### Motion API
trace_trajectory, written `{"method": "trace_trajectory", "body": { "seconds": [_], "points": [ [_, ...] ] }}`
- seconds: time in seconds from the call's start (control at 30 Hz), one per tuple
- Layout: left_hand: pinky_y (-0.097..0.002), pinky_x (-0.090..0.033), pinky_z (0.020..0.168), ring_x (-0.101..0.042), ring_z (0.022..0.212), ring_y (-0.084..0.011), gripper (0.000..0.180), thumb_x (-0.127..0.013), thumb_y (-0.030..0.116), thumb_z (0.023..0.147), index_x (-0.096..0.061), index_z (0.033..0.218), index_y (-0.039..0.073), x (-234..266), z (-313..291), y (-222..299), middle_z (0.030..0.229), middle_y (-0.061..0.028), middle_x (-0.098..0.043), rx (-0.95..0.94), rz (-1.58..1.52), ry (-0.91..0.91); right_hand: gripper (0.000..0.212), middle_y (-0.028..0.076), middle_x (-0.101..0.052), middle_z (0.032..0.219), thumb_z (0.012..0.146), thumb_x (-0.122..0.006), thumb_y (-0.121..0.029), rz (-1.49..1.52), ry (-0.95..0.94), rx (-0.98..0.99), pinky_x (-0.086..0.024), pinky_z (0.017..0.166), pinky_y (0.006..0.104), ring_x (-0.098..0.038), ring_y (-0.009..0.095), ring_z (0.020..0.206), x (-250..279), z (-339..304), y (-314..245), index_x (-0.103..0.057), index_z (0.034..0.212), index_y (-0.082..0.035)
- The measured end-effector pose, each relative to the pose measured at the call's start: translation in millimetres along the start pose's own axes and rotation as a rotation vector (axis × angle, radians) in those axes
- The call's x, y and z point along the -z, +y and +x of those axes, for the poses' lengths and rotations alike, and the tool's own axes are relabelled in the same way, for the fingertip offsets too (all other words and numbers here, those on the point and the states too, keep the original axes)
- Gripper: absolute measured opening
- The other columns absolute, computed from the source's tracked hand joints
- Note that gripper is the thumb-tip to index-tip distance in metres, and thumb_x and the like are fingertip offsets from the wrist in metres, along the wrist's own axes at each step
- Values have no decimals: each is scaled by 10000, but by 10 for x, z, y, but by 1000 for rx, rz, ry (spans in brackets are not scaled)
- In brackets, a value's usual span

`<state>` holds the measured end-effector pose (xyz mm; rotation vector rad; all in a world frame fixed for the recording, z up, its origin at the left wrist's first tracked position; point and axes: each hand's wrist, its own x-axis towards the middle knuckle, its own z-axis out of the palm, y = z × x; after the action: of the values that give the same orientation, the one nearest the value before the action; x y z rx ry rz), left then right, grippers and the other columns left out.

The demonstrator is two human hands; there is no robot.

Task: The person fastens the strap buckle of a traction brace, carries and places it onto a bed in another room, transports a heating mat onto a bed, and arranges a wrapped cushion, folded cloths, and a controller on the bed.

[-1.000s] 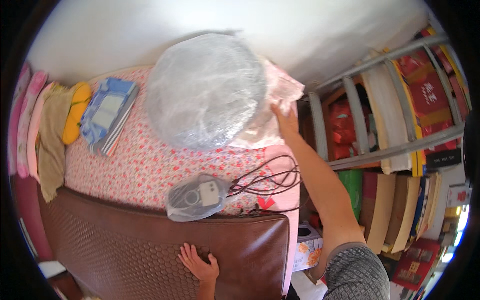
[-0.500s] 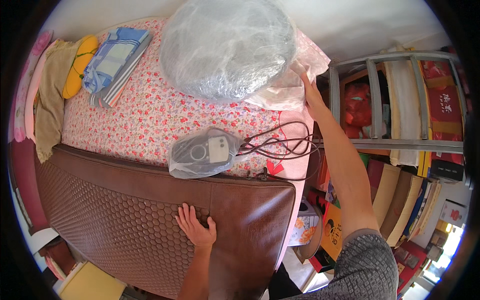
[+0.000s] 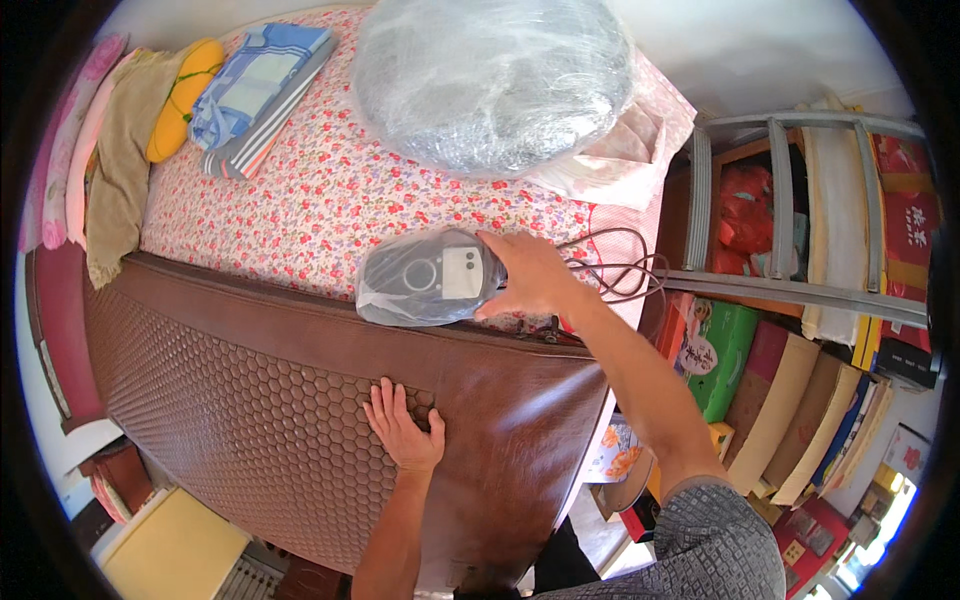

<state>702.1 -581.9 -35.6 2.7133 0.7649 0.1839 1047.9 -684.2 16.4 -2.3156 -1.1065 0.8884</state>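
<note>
A brown leather-look mat (image 3: pixel 250 385) with a honeycomb pattern covers the near side of the bed. My left hand (image 3: pixel 405 430) lies flat on its patterned part, fingers spread. At the mat's far edge sits a grey control box (image 3: pixel 420 278) inside a clear plastic bag. My right hand (image 3: pixel 530 275) spans the box's right end, thumb on the near side and fingers on the far side. A dark cable (image 3: pixel 635 265) loops out to the right past that hand. Beneath everything is a floral bedsheet (image 3: pixel 290 220).
A large bundle wrapped in plastic film (image 3: pixel 490 85) stands at the back, beside a rumpled pale cloth (image 3: pixel 625 160). Folded blue cloths (image 3: pixel 265 85) and a yellow cushion (image 3: pixel 187 100) lie at far left. On the right are a metal ladder (image 3: pixel 780 285) and several boxes, among them a green box (image 3: pixel 722 350).
My right hand has left the pale cloth at the back right and come nearer, onto the bagged control box. My left hand stays flat on the mat. The view has shifted slightly.
</note>
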Motion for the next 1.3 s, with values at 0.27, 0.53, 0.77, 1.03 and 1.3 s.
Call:
{"method": "trace_trajectory", "body": {
  "seconds": [0.27, 0.53, 0.77, 1.03, 1.3],
  "points": [
    [-609, -175, 1200, -299, 1459, -429, 613, -516, 356, 969, -405, 1443, -18, -18, 0, -42, 1562, -225, -367, -16, 6, 23, 509, 171, -618, 1021, 625, -855, -140, -43, 297, 148, -491, 897, 453, -600, 389, 1008, -176, 188, 434, -598, 1053, -42],
    [-607, -167, 1202, -290, 1466, -423, 624, -518, 358, 966, -394, 1450, -15, 10, 7, -18, 1568, -223, -355, 0, 17, -4, 532, 176, -629, 1057, 651, -875, -146, 49, 479, 166, -492, 876, 442, -589, 400, 995, -330, 225, 758, -624, 1104, -22],
    [-606, -164, 1204, -286, 1468, -422, 630, -529, 358, 956, -399, 1446, -17, -8, -5, -56, 1567, -230, -352, -9, 11, 4, 856, 199, -586, 1251, 706, -848, -189, -67, 495, 178, -500, 905, 481, -591, 408, 1085, -318, 75, 452, -429, 1448, -108],
    [-606, -176, 1203, -290, 1468, -416, 621, -525, 368, 962, -415, 1438, -16, 6, 0, -59, 1564, -226, -358, -16, -2, 35, 925, 211, -501, 1415, 732, -827, -173, -214, 469, 249, -509, 938, 488, -577, 401, 1166, -328, 112, 331, -356, 1528, -152],
    [-602, -167, 1204, -296, 1464, -423, 619, -538, 346, 963, -407, 1443, -22, 29, 19, -19, 1565, -228, -359, -30, -23, 26, 932, 192, -561, 1348, 727, -834, -157, -101, 399, 298, -537, 922, 437, -598, 386, 1151, -419, 175, 148, -348, 1520, -98]
  ]
}}
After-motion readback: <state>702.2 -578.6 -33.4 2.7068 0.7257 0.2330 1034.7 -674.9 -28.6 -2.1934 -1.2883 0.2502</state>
